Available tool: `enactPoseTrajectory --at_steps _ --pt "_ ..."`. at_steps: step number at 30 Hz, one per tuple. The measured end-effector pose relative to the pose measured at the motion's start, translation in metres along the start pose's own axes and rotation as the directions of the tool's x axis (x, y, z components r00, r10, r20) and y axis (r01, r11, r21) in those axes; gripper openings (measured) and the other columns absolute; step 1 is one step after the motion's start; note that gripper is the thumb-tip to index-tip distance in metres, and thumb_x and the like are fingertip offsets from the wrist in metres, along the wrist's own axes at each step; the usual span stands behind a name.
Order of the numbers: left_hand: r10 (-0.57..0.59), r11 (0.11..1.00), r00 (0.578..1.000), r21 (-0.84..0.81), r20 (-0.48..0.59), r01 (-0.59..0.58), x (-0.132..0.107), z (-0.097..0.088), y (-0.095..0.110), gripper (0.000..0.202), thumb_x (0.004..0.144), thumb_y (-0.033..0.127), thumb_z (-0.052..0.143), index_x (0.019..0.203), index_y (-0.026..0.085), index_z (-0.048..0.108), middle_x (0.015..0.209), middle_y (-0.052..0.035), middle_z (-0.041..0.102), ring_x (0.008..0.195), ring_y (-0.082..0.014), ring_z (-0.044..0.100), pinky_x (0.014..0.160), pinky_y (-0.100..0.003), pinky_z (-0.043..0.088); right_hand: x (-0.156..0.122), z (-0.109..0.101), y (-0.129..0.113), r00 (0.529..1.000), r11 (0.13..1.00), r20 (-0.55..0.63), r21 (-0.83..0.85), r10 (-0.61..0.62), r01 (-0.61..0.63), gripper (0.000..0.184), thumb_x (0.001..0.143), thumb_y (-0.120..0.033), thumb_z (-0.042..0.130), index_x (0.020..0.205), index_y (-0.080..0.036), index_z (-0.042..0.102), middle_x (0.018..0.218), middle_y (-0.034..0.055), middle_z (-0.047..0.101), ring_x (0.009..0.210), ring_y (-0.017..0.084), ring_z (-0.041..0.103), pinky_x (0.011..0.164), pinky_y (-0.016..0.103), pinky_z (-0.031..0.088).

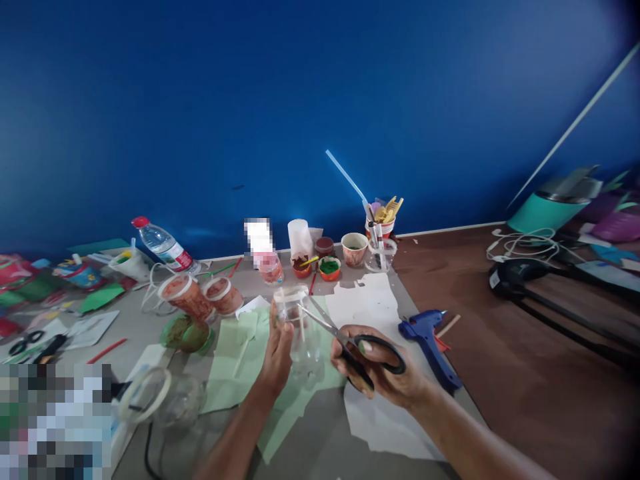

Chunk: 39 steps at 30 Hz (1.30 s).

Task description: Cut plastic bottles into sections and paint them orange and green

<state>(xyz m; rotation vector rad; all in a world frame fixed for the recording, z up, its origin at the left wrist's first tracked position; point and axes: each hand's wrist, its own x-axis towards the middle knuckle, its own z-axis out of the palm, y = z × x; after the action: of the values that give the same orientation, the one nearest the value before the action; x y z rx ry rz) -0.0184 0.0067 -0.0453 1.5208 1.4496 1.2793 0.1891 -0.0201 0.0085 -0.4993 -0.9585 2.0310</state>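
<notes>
My left hand is wrapped round the side of a clear plastic bottle piece, whose cut rim faces up. In my right hand is a pair of scissors with black handles, fingers through the loops. The blades are apart and reach to the upper part of the plastic; whether they bite into it I cannot tell. Below the hands lie torn green paper and white paper. A blue hot glue gun rests just right of my right hand.
Small cups of green paint and brown paint stand behind the hands. A cup of wooden cutlery is near the blue wall. Left are a water bottle and a brown-stained cup. White earphones lie far right.
</notes>
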Motion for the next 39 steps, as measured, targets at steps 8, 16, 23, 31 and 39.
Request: enactPoseTrajectory --at_steps 8,16,23,31,39 --pt "0.032 0.998 0.999 0.054 -0.028 -0.031 0.001 0.001 -0.003 0.059 0.089 0.056 0.043 0.136 0.020 0.046 0.145 -0.0103 0.045 0.145 -0.0243 0.019 0.118 -0.040 0.014 0.003 0.004 0.002 0.999 1.000 -0.048 -0.013 0.014 -0.015 0.047 0.064 -0.057 0.074 0.081 -0.014 0.067 0.064 0.0005 0.059 0.036 0.004 0.043 0.036 0.019 0.027" --pt "0.176 0.977 0.984 0.118 0.020 -0.178 0.002 -0.001 0.007 0.058 0.086 0.037 0.051 0.139 0.016 0.038 0.125 -0.0157 0.060 0.135 -0.0281 0.040 0.111 -0.047 0.030 0.002 0.004 0.000 0.997 0.999 -0.075 0.040 0.006 -0.003 0.044 0.065 -0.054 0.074 0.080 -0.013 0.066 0.064 0.0010 0.060 0.035 0.003 0.041 0.034 0.018 0.025" --pt "0.114 0.993 0.992 -0.014 0.054 -0.113 -0.006 0.007 0.010 0.066 0.086 0.041 0.054 0.142 0.017 0.030 0.108 -0.0124 0.066 0.099 -0.0246 0.065 0.091 -0.041 0.050 0.004 -0.001 0.010 0.991 0.999 -0.128 0.034 -0.026 0.030 0.042 0.069 -0.051 0.071 0.079 -0.011 0.063 0.062 0.0003 0.059 0.031 0.002 0.039 0.031 0.017 0.020" --pt "0.148 0.988 0.986 0.021 0.082 -0.150 -0.006 0.010 0.014 0.055 0.087 0.047 0.051 0.135 0.022 0.042 0.098 -0.0096 0.068 0.090 -0.0247 0.065 0.089 -0.047 0.051 0.007 0.001 0.012 0.988 1.000 -0.152 0.017 -0.023 0.025 0.046 0.065 -0.053 0.074 0.076 -0.011 0.062 0.060 -0.0008 0.059 0.030 0.001 0.038 0.031 0.017 0.019" --pt "0.127 0.991 0.988 0.023 0.086 -0.130 -0.009 0.011 0.015 0.046 0.088 0.043 0.050 0.129 0.022 0.048 0.092 -0.0077 0.069 0.086 -0.0225 0.066 0.091 -0.045 0.049 0.007 0.005 0.015 0.984 0.999 -0.171 -0.009 -0.047 0.046 0.048 0.064 -0.056 0.076 0.076 -0.011 0.062 0.060 -0.0011 0.060 0.029 0.000 0.036 0.031 0.017 0.019"
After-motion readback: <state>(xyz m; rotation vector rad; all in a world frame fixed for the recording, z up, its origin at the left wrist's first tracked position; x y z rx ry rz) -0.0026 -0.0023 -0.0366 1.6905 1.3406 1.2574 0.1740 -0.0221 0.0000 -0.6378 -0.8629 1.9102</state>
